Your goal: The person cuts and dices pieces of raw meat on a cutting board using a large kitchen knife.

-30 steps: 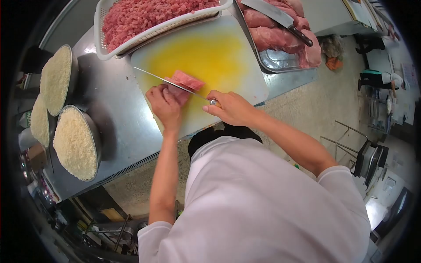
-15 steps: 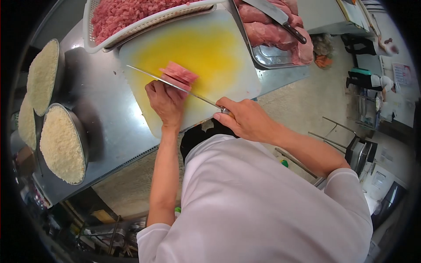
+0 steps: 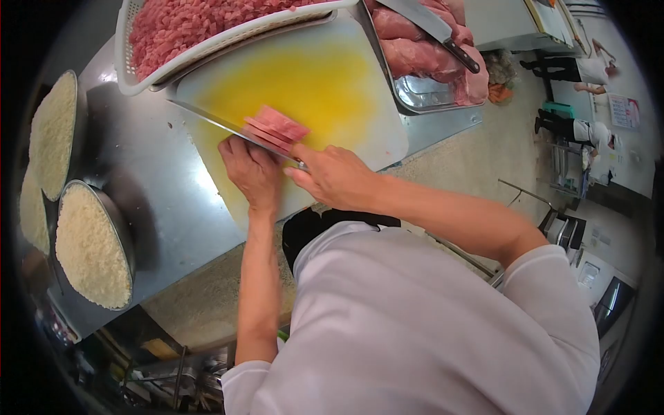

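Seen from above, with clock directions taken from the sliced pink meat (image 3: 277, 128), which sits on the yellow-stained cutting board (image 3: 373, 135). From eight to nine o'clock, metal bowls (image 3: 119, 214) of pale crumbs (image 3: 93, 245) crowd the steel table (image 3: 173, 200). At eleven o'clock, a white basket (image 3: 124, 66) of diced meat (image 3: 190, 28) borders the board's far edge. At six to seven o'clock, the left hand (image 3: 252, 173) has its fingers bunched beside the blade; its grip beneath cannot be told. The knife (image 3: 228, 126) slants along the slices' near side, its tip toward ten. At four o'clock, the right hand (image 3: 339, 178) is closed around its handle, near the left but apart. Slicing appears underway; a further stroke calls for tucked left fingertips. At two o'clock, another knife (image 3: 422, 21) lies across large cuts (image 3: 422, 59) in a metal tray (image 3: 422, 109). Farther off, near three, are two co-workers (image 3: 581, 131).
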Available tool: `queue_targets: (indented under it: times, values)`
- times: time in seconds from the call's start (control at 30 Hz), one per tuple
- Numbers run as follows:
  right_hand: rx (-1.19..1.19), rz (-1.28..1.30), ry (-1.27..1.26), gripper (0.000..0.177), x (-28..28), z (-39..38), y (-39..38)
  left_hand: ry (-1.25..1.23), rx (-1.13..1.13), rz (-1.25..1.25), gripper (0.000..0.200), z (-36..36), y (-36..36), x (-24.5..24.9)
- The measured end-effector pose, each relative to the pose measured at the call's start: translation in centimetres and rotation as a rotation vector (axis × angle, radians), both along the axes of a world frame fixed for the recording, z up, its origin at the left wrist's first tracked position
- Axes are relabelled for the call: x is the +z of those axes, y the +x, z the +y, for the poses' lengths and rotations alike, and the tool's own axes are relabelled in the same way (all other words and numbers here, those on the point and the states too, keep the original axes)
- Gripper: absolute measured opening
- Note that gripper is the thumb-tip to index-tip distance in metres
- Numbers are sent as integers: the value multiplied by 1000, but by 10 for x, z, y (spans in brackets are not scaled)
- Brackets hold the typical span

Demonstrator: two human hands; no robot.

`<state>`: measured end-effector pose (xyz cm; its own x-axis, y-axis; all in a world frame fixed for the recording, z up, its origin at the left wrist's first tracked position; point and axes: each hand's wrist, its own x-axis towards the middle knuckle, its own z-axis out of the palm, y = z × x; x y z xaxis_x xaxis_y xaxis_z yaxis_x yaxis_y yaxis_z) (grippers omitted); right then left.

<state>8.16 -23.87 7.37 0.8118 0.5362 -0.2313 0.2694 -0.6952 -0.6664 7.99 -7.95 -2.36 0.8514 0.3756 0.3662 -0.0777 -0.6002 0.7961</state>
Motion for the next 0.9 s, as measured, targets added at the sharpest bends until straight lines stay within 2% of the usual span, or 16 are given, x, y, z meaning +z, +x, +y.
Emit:
queue_targets:
  times: [0.17,0.23,0.37,0.47,0.53,0.57,0.63,0.7,0.73,0.83,0.9]
  values:
    - [-1,-18,47,29,19,-10,-3,63,-8,-19,18,-3,3,-2]
    - [20,99,-34,29,31,-21,-8,109,-9,-48,16,-5,2,-5]
    - [-1,52,48,32,6,-22,1,1,-9,85,17,-2,-9,-5]
    - [-8,82,2,34,1,-28,6,25,-27,0,17,-14,-14,-5]
    - [9,125,233,36,-4,-32,23,91,0,-23,18,-15,-10,-13]
    - [13,125,238,36,-1,-37,24,97,4,-23,18,-13,-12,-13]
    - [-286,751,87,38,40,-35,35,157,-30,63,24,-10,-11,-15]
    - [15,81,9,38,30,-43,-5,169,-30,60,28,-14,-9,-16]
    - [-10,97,-106,35,45,-44,-23,174,-16,63,32,-17,-8,-16]
    - [-40,206,-207,33,42,-46,-35,156,16,57,40,-25,-11,-5]
    - [-34,131,-148,32,24,-45,-31,143,-9,76,41,-25,-10,-11]
